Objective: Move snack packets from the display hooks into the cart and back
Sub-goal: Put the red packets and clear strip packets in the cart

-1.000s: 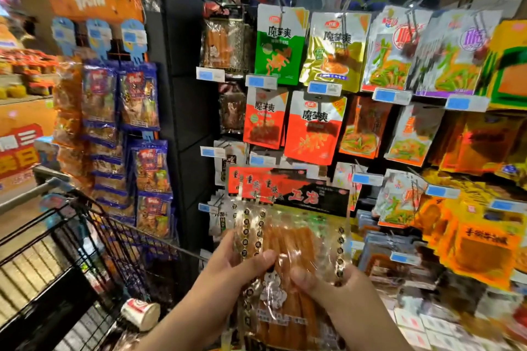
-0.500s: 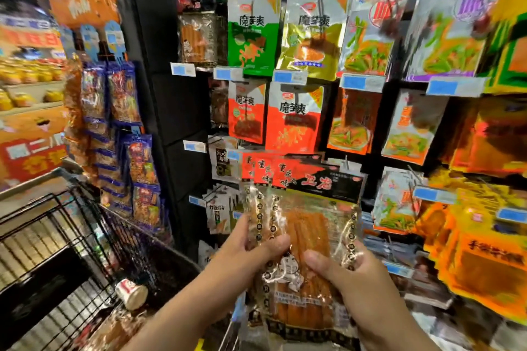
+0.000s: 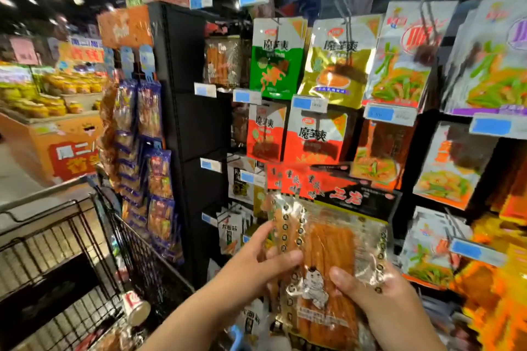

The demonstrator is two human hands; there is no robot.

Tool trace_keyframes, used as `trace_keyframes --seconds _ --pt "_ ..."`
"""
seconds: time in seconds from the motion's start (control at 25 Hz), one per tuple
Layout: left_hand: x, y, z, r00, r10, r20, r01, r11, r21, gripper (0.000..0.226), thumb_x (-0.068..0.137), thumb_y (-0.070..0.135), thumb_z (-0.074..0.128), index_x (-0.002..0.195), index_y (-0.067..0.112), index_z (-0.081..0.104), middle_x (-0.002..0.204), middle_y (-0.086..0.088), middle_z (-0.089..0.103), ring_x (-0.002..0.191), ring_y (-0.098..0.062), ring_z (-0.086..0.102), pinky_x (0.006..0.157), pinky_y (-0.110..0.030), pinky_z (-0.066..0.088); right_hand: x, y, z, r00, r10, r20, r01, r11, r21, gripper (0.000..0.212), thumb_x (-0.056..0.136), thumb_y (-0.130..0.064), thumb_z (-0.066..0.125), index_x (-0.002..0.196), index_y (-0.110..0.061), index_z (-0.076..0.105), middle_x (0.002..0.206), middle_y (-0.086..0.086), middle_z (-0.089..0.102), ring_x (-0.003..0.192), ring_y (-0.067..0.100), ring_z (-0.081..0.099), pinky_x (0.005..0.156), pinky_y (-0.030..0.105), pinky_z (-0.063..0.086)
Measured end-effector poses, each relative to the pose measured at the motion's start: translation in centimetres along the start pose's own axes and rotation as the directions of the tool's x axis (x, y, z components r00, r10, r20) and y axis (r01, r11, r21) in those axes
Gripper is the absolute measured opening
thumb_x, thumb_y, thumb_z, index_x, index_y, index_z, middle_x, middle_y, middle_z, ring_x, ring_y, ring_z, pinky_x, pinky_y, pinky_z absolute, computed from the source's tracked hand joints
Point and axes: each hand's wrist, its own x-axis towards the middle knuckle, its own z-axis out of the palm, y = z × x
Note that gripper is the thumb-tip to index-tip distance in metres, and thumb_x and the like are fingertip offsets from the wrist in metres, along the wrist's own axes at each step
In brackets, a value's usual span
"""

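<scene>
I hold a stack of clear snack packets with orange sticks and red-and-black headers, upright in front of the display hooks. My left hand grips the stack's left edge, thumb across the front. My right hand grips the lower right side, thumb on the front. The black wire cart stands at the lower left, with a white cup and some packets at its bottom. Matching clear packets hang on an upper hook.
Green, gold, red and orange packets hang in rows on the black rack ahead and right, with blue price tags sticking out. A strip of blue snack bags hangs by the cart. An orange produce stand is at far left.
The packet stack has risen a little and come closer to the rack. My view has tilted upward and nearer the shelves. Both hands keep the same grip.
</scene>
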Motion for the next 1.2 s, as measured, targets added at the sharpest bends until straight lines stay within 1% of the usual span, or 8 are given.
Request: trace_keyframes --seconds 0.12,0.2,0.28,0.36,0.52,0.68,0.84,1.2 --pt "4.1 -1.6 -1.5 1.0 0.004 -0.023 -0.004 1.0 0.02 0.122 0.055 0.078 0.086 0.155 0.059 0.019 0.148 0.0 0.058 0.129 -0.02 0.062 0.116 -0.055 0.041 4.5 1.3 0.0 1.0 0.003 0.007 -0.003 1.0 -0.016 0.077 0.042 -0.048 0.091 0.112 -0.027 0.067 0.093 -0.001 0.08 0.083 0.02 0.077 0.075 0.04 0.062" --pt "7.9 -3.0 -2.9 1.0 0.008 -0.026 -0.009 0.999 -0.032 0.108 0.062 0.079 0.083 0.152 0.061 0.026 0.139 0.004 0.066 0.11 -0.012 0.069 0.106 -0.047 0.051 7.7 2.2 0.4 1.0 0.006 0.029 -0.007 0.999 0.034 0.084 0.04 -0.047 0.095 0.115 -0.025 0.066 0.098 0.006 0.079 0.09 0.029 0.077 0.086 0.052 0.059" --pt "11.5 -3.8 -4.4 1.0 -0.003 -0.02 0.0 0.991 -0.133 0.095 0.065 0.082 0.078 0.148 0.055 0.042 0.1 0.011 0.072 0.072 -0.005 0.059 0.068 -0.028 0.055 10.9 2.7 0.8 0.999 0.014 0.047 -0.017 0.999 0.052 0.095 0.03 -0.053 0.101 0.114 -0.027 0.066 0.098 0.01 0.079 0.09 0.032 0.076 0.085 0.053 0.059" --pt "14.8 -4.0 -6.0 1.0 -0.007 -0.01 0.005 0.969 -0.248 0.084 0.065 0.081 0.078 0.14 0.051 0.055 0.066 0.014 0.051 0.055 -0.003 0.045 0.05 -0.017 0.041 13.8 3.0 1.1 0.999 0.018 0.048 -0.022 0.997 0.077 0.097 0.026 -0.055 0.101 0.112 -0.026 0.067 0.096 0.015 0.078 0.089 0.034 0.076 0.08 0.051 0.061" --pt "18.8 -4.5 -8.2 0.996 0.063 0.062 -0.047 0.974 -0.222 0.078 0.089 0.064 0.067 0.155 0.03 0.042 0.062 0.012 0.045 0.054 -0.006 0.043 0.05 -0.02 0.039 18.4 3.1 1.1 0.997 0.031 0.064 -0.038 0.992 0.119 0.092 0.043 -0.042 0.101 0.124 -0.029 0.06 0.107 0.008 0.078 0.095 0.022 0.076 0.068 0.031 0.062" --pt "20.6 -2.5 -7.8 0.996 0.067 -0.066 -0.071 0.995 -0.069 0.093 0.071 0.062 0.085 0.152 0.037 0.046 0.114 -0.007 0.073 0.087 -0.024 0.064 0.068 -0.03 0.056 21.6 3.5 0.8 0.998 0.042 0.046 -0.044 0.998 0.052 0.131 0.038 -0.067 0.096 0.151 -0.038 0.034 0.145 0.006 0.057 0.132 0.026 0.056 0.108 0.057 0.045" --pt "21.4 -1.8 -4.6 0.978 0.138 -0.156 -0.143 0.989 -0.021 0.088 0.068 0.044 0.087 0.147 0.037 0.048 0.114 0.0 0.076 0.087 -0.013 0.072 0.078 -0.033 0.059 24.3 3.5 -1.7 0.993 -0.016 0.119 0.008 0.998 0.062 0.068 0.053 -0.059 0.093 0.113 -0.054 0.061 0.124 -0.004 0.072 0.111 0.021 0.071 0.094 0.05 0.057" --pt "22.2 -0.3 -1.1 0.958 0.15 -0.244 -0.153 0.988 0.007 0.097 0.064 0.046 0.089 0.15 0.038 0.046 0.11 0.004 0.073 0.08 -0.004 0.069 0.089 -0.035 0.056 27.2 2.3 -4.6 0.975 -0.044 0.217 0.028 0.997 0.074 0.057 0.049 -0.058 0.093 0.098 -0.058 0.064 0.111 -0.01 0.076 0.102 0.019 0.074 0.092 0.051 0.058"
